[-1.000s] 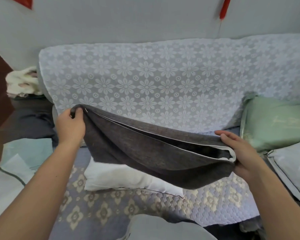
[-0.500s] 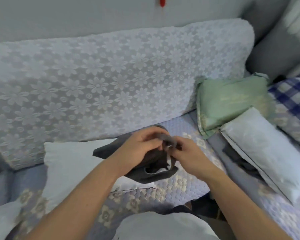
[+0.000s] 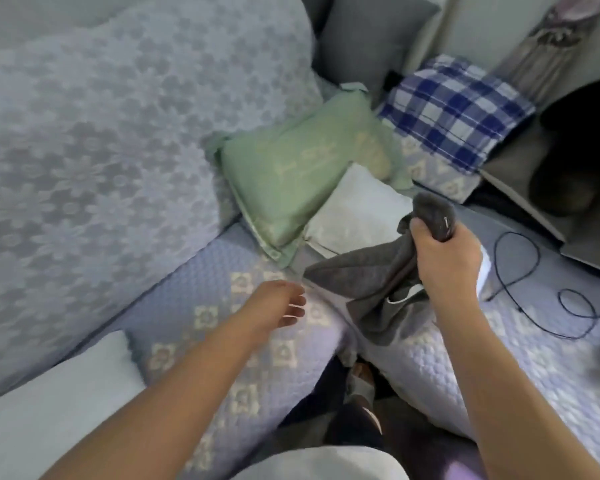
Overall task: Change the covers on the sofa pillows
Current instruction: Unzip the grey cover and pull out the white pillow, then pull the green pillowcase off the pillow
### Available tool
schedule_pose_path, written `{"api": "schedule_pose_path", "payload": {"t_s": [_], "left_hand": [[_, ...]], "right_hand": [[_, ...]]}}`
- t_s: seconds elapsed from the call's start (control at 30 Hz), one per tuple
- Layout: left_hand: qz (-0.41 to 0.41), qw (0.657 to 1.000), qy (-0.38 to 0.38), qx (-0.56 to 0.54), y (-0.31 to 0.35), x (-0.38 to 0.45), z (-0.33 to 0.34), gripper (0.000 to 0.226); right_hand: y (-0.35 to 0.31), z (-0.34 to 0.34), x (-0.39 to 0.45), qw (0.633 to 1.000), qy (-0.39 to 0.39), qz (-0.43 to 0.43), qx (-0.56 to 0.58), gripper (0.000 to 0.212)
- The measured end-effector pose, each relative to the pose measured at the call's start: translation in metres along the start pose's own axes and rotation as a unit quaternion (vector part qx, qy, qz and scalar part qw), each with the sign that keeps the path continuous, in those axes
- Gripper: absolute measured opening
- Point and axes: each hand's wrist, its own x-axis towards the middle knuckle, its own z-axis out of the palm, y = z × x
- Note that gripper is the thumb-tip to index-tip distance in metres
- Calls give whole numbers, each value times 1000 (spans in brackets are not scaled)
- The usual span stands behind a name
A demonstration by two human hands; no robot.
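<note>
My right hand [image 3: 445,252] grips a bunched dark grey pillow cover [image 3: 368,278], which hangs from my fist above the sofa seat [image 3: 194,282]. Left of the cover, my left hand [image 3: 278,308] hovers over the seat with relaxed fingers and holds nothing. A bare white pillow [image 3: 355,211] lies just behind the cover, leaning on a green pillow [image 3: 298,174] against the floral backrest [image 3: 118,133]. Another bare white pillow [image 3: 56,407] lies at the lower left.
A blue and white checked cloth [image 3: 458,109] lies at the far right end of the sofa. A thin black cable [image 3: 520,282] loops across the seat to the right. My legs [image 3: 354,403] stand at the sofa's front edge.
The view swung right. My left hand let go of the grey cover and now hovers open. My right hand carried the bunched cover to the right, over the white pillow.
</note>
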Motion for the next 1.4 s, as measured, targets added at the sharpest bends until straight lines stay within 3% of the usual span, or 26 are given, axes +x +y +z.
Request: {"api": "schedule_pose_path", "payload": {"t_s": [0.13, 0.27, 0.37, 0.4, 0.5, 0.6, 0.7, 0.77, 0.87, 0.97, 1.0, 1.07, 1.13, 1.23, 1.33, 1.4], "left_hand": [[-106, 994, -4, 23, 11, 148, 136, 11], [-132, 991, -13, -11, 19, 253, 213, 13], [-182, 975, -32, -119, 20, 329, 260, 67], [-194, 974, -33, -114, 21, 345, 270, 74], [-177, 980, 58, -73, 47, 358, 289, 52], [-60, 973, 220, -36, 81, 328, 287, 46], [37, 934, 350, -68, 112, 256, 257, 47], [67, 896, 433, -76, 120, 202, 208, 44], [66, 858, 503, -83, 87, 151, 124, 40], [32, 849, 523, -70, 52, 101, 66, 47], [18, 844, 533, -63, 42, 86, 52, 46], [9, 825, 559, -84, 19, 58, 25, 44], [11, 798, 580, -163, -7, 30, -1, 37], [1, 756, 600, -263, -39, 1, -40, 37], [23, 708, 617, -343, -76, -43, -103, 23], [69, 679, 623, -382, -101, -73, -146, 11]], "right_hand": [[67, -22, 137, 995, 20, 91, -25, 24], [124, -40, 216, 990, 30, 135, -5, 16], [162, -46, 253, 988, 3, 153, 7, 16], [169, -48, 258, 988, -2, 152, 18, 17], [168, -57, 273, 986, 31, 145, 73, 19], [129, -65, 283, 982, 68, 94, 148, 21], [66, -74, 292, 967, 68, 23, 244, 22], [31, -74, 292, 952, 63, -9, 299, 20], [20, -55, 294, 963, 66, -46, 258, 26], [60, -20, 290, 974, 98, 49, 199, 8], [79, -9, 289, 972, 106, 110, 177, 17], [126, 16, 274, 962, 66, 237, 116, 37], [154, 45, 239, 946, -45, 322, 1, 52], [146, 98, 150, 909, -286, 260, -157, 56], [105, 167, 15, 815, -507, 246, -135, 50], [67, 201, -59, 771, -560, 293, -72, 52]]}}
